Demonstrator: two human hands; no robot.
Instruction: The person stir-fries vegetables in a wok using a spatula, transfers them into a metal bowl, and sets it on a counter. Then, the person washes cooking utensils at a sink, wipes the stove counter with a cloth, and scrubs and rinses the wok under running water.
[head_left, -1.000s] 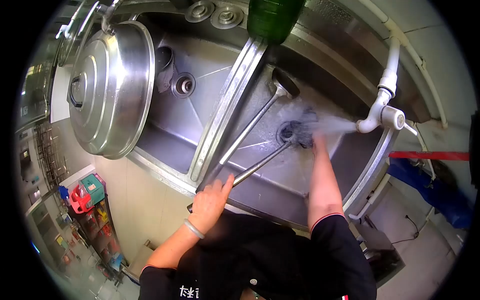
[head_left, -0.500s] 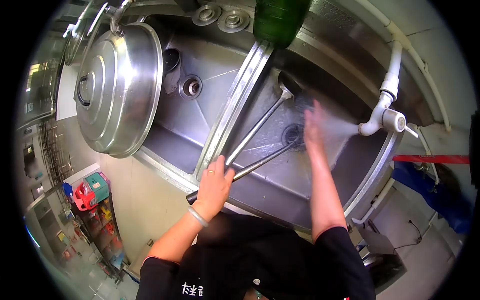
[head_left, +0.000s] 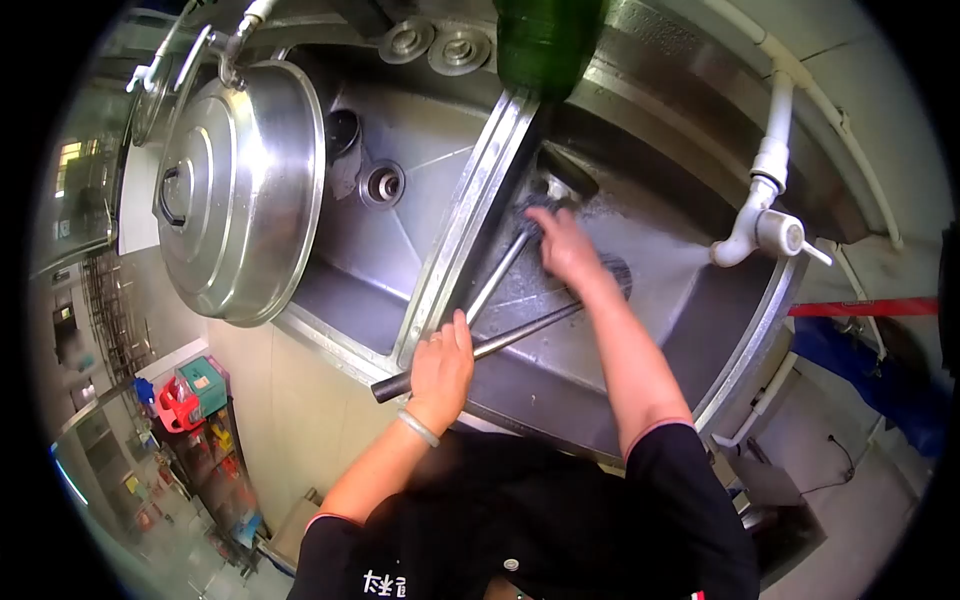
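Note:
A metal ladle (head_left: 505, 270) lies slantwise in the right sink basin, its bowl toward the far side. My left hand (head_left: 442, 370) is closed round the lower end of its handle. A second long-handled utensil (head_left: 530, 330) passes under that hand, its dark grip sticking out over the front rim. Its far end is by a dark round patch, which may be its head or the drain. My right hand (head_left: 570, 250) is closed at the ladle's neck, pressing a grey, fuzzy scouring pad (head_left: 536, 212) against it; the pad is partly hidden by the fingers.
A white tap (head_left: 745, 240) sprays water from the right. In the left basin (head_left: 370, 290), a dark cup (head_left: 342, 130) stands near the drain. A large steel lid (head_left: 240, 190) leans at the left. A green container (head_left: 550, 45) stands at the back, beside two metal strainers (head_left: 458, 48).
My right hand has moved left and away from the tap's spray to the ladle's neck. My left hand stays at the handles. The view has shifted slightly.

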